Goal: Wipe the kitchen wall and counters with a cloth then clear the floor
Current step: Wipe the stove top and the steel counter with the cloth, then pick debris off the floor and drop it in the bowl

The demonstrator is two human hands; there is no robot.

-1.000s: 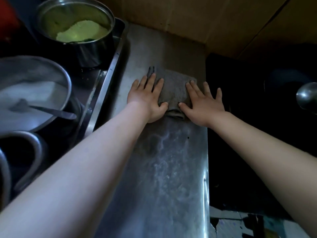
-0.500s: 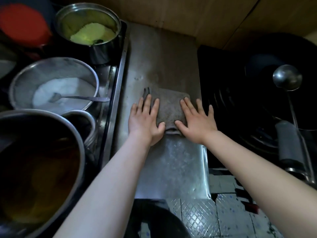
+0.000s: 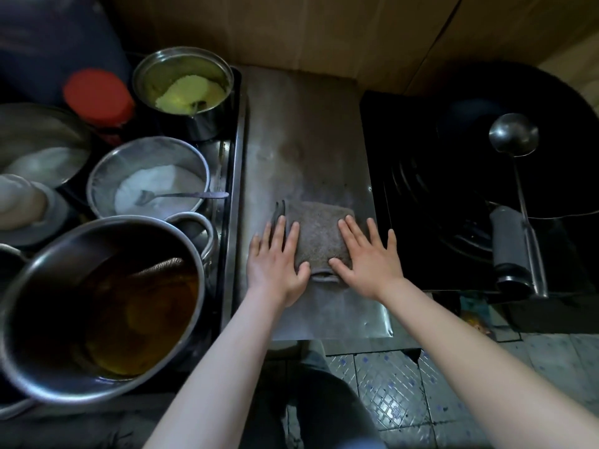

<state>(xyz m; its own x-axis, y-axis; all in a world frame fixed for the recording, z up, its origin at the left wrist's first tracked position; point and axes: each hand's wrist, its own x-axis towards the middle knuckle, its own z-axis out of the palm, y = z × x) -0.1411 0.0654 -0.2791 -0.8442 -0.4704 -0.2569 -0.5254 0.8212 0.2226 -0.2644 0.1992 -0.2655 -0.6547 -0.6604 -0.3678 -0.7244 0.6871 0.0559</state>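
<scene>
A folded grey cloth (image 3: 319,236) lies flat on the narrow steel counter (image 3: 301,140) between a pot tray and a stove. My left hand (image 3: 275,259) presses on the cloth's left edge with straight, spread fingers. My right hand (image 3: 366,254) presses on its right side the same way, thumb on the near edge. The brown wall (image 3: 291,30) rises behind the counter. Tiled floor (image 3: 405,384) shows below the counter's front edge.
Left of the counter stand a large pot of dark oil (image 3: 97,303), a bowl of white powder with a spoon (image 3: 149,179), a pot of yellow powder (image 3: 184,89) and a red-lidded jar (image 3: 97,98). On the right, a black stove holds a wok (image 3: 525,150) and a ladle (image 3: 513,134).
Both hands have drawn the cloth along the counter toward its front edge. The view has pulled back, so the floor and more pots show.
</scene>
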